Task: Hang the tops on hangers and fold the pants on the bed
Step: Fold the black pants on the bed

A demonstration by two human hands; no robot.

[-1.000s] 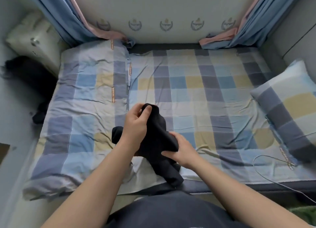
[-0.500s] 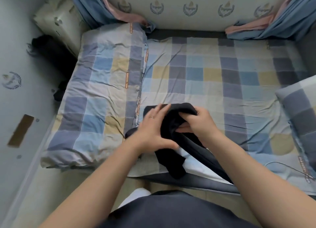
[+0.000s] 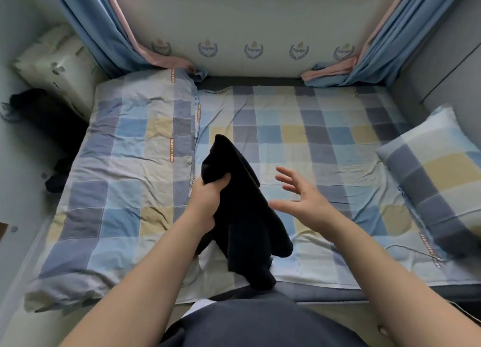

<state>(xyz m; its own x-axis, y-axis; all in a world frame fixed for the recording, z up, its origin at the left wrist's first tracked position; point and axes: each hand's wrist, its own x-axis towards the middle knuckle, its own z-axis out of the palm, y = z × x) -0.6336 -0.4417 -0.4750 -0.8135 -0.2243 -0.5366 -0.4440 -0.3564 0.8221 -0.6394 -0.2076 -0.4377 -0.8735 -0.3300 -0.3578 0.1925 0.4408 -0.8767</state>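
A black garment (image 3: pixel 242 211) hangs bunched above the near part of the bed (image 3: pixel 299 143), which wears a checked blue, grey and yellow sheet. My left hand (image 3: pixel 208 201) grips the garment near its upper end, thumb wrapped over the cloth. The lower folds droop toward the bed's front edge. My right hand (image 3: pixel 304 198) hovers just right of the garment with fingers spread, touching nothing. Whether the garment is a top or pants cannot be told. No hanger is in view.
A folded checked quilt (image 3: pixel 125 169) covers the bed's left side. A checked pillow (image 3: pixel 437 175) lies at the right. More dark clothing (image 3: pixel 49 123) sits on the floor at the left beside a pale cushion (image 3: pixel 59 65). A thin cable (image 3: pixel 411 250) runs along the near right.
My right hand has let go of the black garment and drawn off to the right, fingers spread. My left hand now grips the garment alone and has lifted it above the sheet.
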